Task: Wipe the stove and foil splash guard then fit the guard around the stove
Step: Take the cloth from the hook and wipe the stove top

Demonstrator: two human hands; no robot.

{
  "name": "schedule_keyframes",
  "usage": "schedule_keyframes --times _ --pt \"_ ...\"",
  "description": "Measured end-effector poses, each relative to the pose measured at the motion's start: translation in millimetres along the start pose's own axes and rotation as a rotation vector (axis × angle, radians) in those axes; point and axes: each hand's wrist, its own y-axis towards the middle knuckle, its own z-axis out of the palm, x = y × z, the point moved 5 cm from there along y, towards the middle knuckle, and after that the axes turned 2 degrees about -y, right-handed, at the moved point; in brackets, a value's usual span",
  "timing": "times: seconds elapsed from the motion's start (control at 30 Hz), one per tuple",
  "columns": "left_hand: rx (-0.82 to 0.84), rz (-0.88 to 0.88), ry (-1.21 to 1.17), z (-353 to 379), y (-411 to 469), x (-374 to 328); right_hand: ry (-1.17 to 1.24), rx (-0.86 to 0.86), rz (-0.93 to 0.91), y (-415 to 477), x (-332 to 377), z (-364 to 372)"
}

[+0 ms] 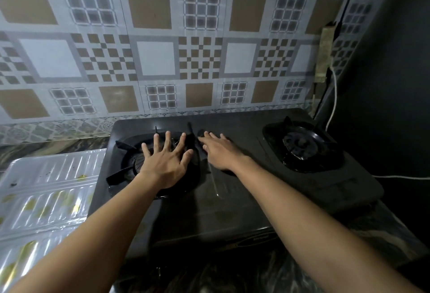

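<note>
A black two-burner gas stove (232,199) sits on a marbled counter against a patterned tile wall. My left hand (166,162) hovers with fingers spread over the left burner (130,167) and its black pan support, holding nothing. Beside it, my right hand (220,151) lies flat, palm down, on the stove top between the burners, fingers apart and pointing toward the left burner. The silver foil splash guard (46,190) lies flat on the counter left of the stove, ribbed, with yellow-brown stains. No cloth is in view.
The right burner (302,146) stands uncovered at the stove's far right. A white cable (334,104) drops from a wall socket strip (324,55) behind it and runs along the dark right side. The tiled wall is close behind the stove.
</note>
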Motion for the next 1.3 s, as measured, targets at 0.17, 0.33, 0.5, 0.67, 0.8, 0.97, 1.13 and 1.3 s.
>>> schedule_keyframes --times 0.17,0.33,0.5,0.67,0.8,0.97,1.13,1.3 --pt "-0.023 0.052 0.003 -0.3 -3.7 -7.8 -0.002 -0.002 0.069 -2.3 -23.2 6.6" --pt "-0.021 0.075 -0.016 0.6 -4.9 -8.6 -0.084 0.000 0.276 -13.6 -89.6 -11.4" --pt "-0.021 0.101 0.004 -0.7 -4.7 -10.3 -0.023 -0.011 0.352 -36.7 -108.8 -13.6" --pt "0.002 0.092 -0.002 -1.1 -10.6 -8.2 0.073 -0.109 0.386 -72.5 -108.5 -8.1" --pt "0.034 0.062 -0.015 3.7 -16.3 -6.3 0.053 -0.116 0.347 -89.5 -111.5 -3.1" --pt "0.037 0.089 -0.038 3.9 -17.0 -6.6 0.004 -0.113 0.277 -82.3 -86.1 1.9" --pt "0.056 0.092 -0.062 6.4 -14.3 -4.7 0.038 -0.136 0.204 -72.6 -40.0 13.4" --pt "0.068 0.090 -0.081 5.8 -14.6 -5.0 0.036 -0.105 0.102 -81.8 14.8 23.6"
